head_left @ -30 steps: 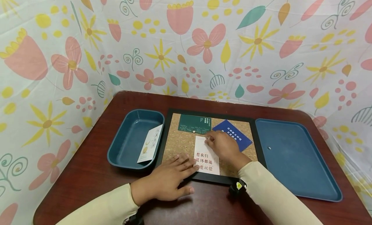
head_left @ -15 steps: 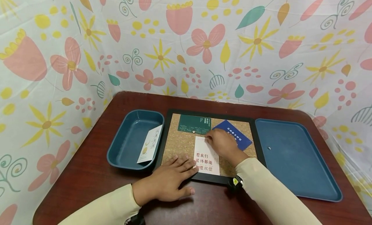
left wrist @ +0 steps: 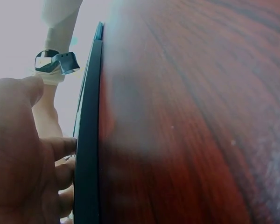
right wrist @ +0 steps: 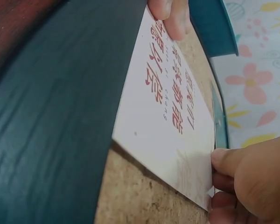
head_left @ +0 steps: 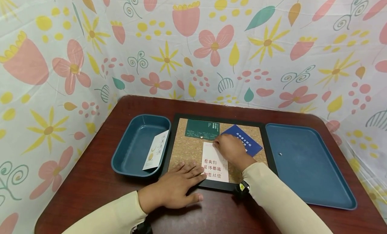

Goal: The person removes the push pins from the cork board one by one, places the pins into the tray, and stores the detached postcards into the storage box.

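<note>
A white card (head_left: 214, 163) with red characters lies on the black-framed corkboard (head_left: 187, 150). My left hand (head_left: 178, 187) rests flat across the board's lower frame, fingers spread, fingertips at the card's left edge. My right hand (head_left: 231, 148) is at the card's top edge with thumb and fingers curled together. The right wrist view shows a small shiny push pin (right wrist: 210, 191) pinched there, mostly covered by the fingers. Above it a green card (head_left: 201, 128) has a silver push pin (head_left: 201, 137) at its lower edge. A blue card (head_left: 246, 140) lies tilted, partly behind my right hand.
Left of the board stands a deep blue bin (head_left: 130, 153) with a white illustrated card (head_left: 155, 150) leaning inside. On the right, a shallow blue tray (head_left: 314, 173) holds one silver push pin (head_left: 280, 154). A flowered cloth (head_left: 193, 59) hangs behind the table (head_left: 90, 193).
My right hand has turned slightly and its wrist has shifted a little left, the fingers now covering the push pin at the white card's top. My left hand is nearly still.
</note>
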{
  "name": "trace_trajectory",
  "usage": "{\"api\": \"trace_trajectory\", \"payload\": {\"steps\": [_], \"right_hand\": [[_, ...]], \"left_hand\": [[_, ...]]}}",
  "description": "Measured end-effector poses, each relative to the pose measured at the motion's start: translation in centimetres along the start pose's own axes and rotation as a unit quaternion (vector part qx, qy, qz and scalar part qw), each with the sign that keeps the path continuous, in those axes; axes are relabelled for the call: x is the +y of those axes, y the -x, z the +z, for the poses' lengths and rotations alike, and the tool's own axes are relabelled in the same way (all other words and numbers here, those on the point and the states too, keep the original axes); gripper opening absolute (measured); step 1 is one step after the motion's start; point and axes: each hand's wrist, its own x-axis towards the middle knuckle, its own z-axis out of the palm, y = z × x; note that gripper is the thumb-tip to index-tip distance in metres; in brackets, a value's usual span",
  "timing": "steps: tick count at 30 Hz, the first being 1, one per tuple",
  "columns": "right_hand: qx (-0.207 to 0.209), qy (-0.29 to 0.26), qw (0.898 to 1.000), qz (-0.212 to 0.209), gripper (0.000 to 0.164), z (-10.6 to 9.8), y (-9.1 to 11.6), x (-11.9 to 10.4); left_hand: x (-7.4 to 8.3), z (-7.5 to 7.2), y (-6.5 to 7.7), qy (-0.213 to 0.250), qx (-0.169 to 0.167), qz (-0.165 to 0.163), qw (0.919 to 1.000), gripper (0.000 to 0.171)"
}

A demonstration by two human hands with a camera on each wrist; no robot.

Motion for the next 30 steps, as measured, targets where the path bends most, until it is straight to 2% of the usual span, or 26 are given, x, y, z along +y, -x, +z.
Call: {"api": "trace_trajectory", "payload": {"steps": [12,22,30], "right_hand": [[-0.003,0.08,0.997,-0.022,0.019,0.0,-0.5,-0.6],[-0.001,0.124,0.991,-0.049,0.006,0.3,-0.4,-1.1],[-0.013,0.141,0.989,-0.038,0.01,0.2,-0.4,-1.7]], "left_hand": [[0.1,0.0,0.0,-0.005,-0.006,-0.009,0.9999,0.072],[0.1,-0.1,0.0,-0.01,-0.009,-0.007,0.9999,0.074],[0.1,0.0,0.0,-0.008,-0.008,-0.006,0.9999,0.073]]}}
